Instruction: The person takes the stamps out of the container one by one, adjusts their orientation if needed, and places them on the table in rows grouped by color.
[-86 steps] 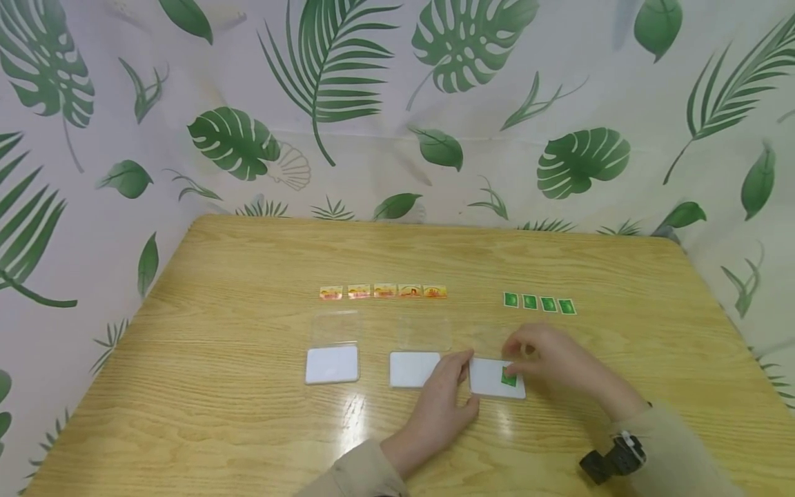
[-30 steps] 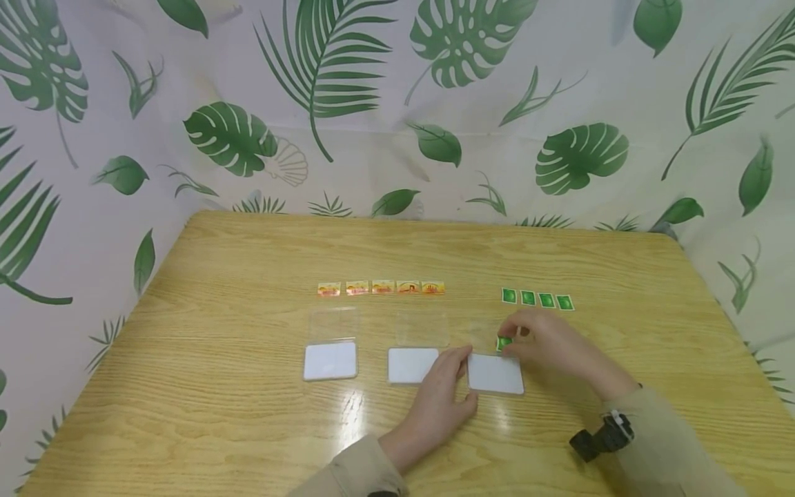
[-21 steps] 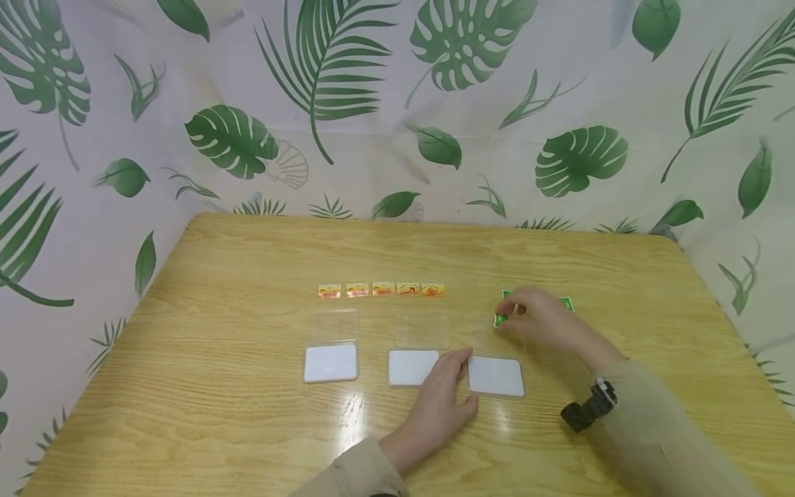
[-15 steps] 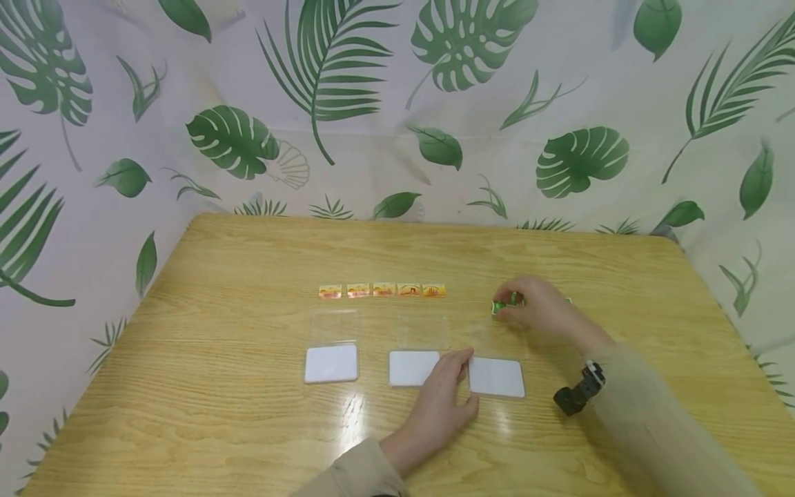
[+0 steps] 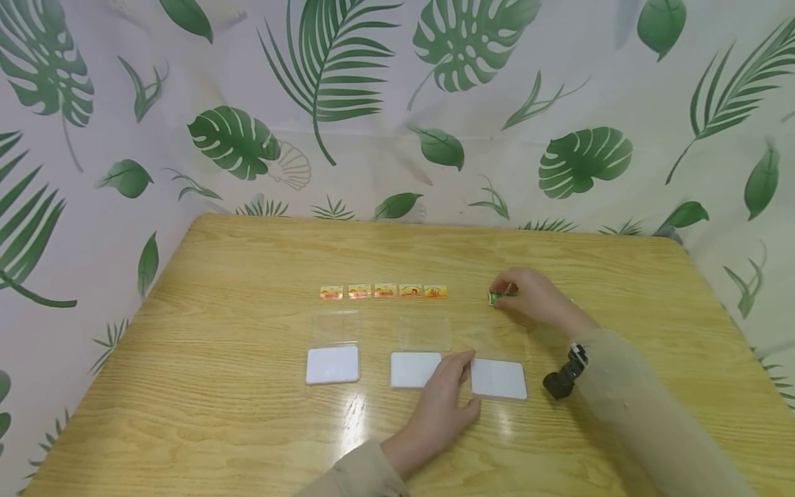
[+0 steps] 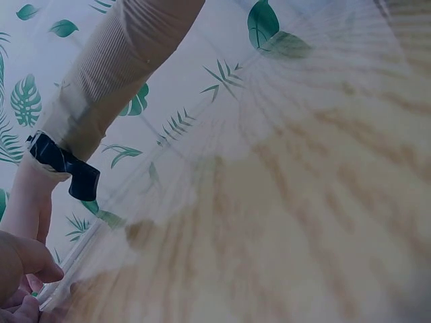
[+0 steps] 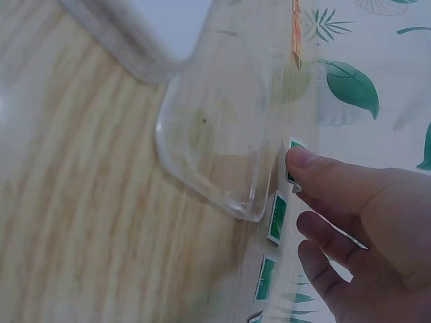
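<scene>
My right hand (image 5: 528, 298) pinches a small green stamp-like card (image 7: 294, 161) between thumb and fingers, at the left end of a row of similar green cards (image 7: 275, 217). In the head view the hand covers most of that row. My left hand (image 5: 439, 406) holds the left side of the rightmost plastic case (image 5: 498, 379), index finger at its upper corner and thumb near the lower one. This case is white inside, and its clear lid (image 7: 212, 134) lies folded back on the table. The left wrist view shows only part of the left hand's fingers (image 6: 30, 262).
Two more white cases, a middle one (image 5: 413, 370) and a left one (image 5: 332, 364), lie in line with lids folded back. Several yellow-orange cards (image 5: 385, 290) form a row behind them. A leaf-patterned cloth (image 5: 366, 172) hangs behind the wooden table (image 5: 205, 386).
My right hand has carried the green card from over the rightmost white case back and slightly left, to the left end of the green row. The left hand has stayed at the case.
</scene>
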### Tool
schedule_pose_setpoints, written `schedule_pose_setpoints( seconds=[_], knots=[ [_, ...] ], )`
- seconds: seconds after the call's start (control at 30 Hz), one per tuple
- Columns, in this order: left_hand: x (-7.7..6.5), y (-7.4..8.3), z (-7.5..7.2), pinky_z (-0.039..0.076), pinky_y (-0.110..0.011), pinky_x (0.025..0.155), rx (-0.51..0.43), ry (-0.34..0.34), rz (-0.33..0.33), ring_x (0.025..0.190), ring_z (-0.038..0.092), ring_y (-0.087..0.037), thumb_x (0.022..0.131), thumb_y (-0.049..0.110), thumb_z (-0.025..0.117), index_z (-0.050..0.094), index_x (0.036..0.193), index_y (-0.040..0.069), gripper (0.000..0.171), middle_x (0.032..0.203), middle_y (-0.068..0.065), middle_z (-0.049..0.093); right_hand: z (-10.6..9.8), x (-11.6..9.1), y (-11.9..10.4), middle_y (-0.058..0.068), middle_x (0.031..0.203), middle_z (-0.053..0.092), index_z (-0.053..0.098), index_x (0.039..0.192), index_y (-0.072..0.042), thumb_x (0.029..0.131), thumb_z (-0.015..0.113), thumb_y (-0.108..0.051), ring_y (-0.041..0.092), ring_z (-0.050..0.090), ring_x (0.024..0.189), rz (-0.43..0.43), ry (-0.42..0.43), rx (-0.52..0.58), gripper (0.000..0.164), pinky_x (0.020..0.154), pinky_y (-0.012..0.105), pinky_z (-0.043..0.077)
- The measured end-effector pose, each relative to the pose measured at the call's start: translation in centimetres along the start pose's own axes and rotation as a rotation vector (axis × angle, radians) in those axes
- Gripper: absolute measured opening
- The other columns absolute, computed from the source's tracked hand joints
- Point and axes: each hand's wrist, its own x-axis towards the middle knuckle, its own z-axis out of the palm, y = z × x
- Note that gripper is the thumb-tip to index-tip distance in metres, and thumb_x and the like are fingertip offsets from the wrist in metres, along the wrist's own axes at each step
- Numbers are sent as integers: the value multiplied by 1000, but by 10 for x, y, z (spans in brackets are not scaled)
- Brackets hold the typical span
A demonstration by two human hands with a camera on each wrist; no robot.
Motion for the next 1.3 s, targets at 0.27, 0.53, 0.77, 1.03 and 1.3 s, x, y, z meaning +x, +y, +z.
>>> schedule_pose_setpoints(
  seconds=[0.27, 0.53, 0.77, 1.03, 1.3],
  knots=[
    [-1, 2, 0, 38, -17, 103, -3, 5, 4, 121, 48, -16, 82, -3, 66, 39, 139, -2, 63, 134, -11, 46, -2, 0, 0, 9, 96, 67, 69, 103, -1, 83, 74, -11, 25, 60, 87, 5, -18, 4, 22, 76, 43, 52],
    [-1, 3, -1, 39, -18, 102, 9, 16, 19, 119, 49, -15, 81, -2, 67, 40, 138, -3, 63, 133, -11, 47, -4, -1, 0, 10, 98, 67, 69, 105, -1, 84, 74, -10, 27, 60, 90, 22, -22, 14, 24, 79, 44, 52],
    [-1, 2, 0, 39, -18, 103, 11, 14, 14, 119, 49, -15, 81, -2, 67, 40, 138, -2, 63, 133, -11, 47, -8, -8, -2, 14, 103, 66, 67, 109, 2, 85, 72, -11, 32, 59, 96, 31, -6, 12, 28, 84, 48, 51],
    [-1, 3, 0, 38, -17, 103, -3, 6, 1, 122, 48, -17, 81, -3, 66, 39, 139, -2, 63, 135, -12, 46, -18, -31, 0, 19, 111, 65, 66, 113, 3, 87, 69, -5, 35, 58, 101, -25, 33, -27, 28, 86, 52, 50],
    [0, 2, 0, 38, -16, 103, -20, 1, -18, 122, 48, -17, 81, -3, 66, 39, 139, -2, 64, 135, -11, 46, -15, -50, 7, 19, 111, 64, 65, 115, 3, 89, 68, -10, 35, 58, 100, 1, 88, -28, 30, 85, 52, 50]
  ],
)
